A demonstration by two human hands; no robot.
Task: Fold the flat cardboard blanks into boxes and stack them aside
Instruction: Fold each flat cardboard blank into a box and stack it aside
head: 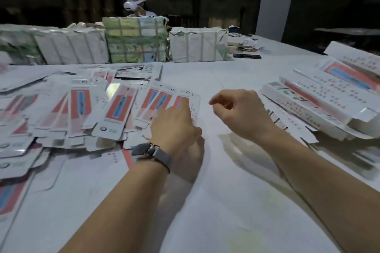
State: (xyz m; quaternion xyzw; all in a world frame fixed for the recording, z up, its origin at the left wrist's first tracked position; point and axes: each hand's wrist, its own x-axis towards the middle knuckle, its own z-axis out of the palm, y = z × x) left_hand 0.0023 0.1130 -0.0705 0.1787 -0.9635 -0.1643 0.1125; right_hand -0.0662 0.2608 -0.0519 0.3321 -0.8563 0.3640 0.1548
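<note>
Flat white blanks (115, 113) with red-and-blue panels lie heaped on the desk (205, 201) at left. The left hand (174, 123) presses one, fingers straight; the right hand (240, 111) hovers, grip loosely curled, empty.

Left hand (174, 123) fingertips blurred over the flat blanks (115, 109); box print illegible.
</note>
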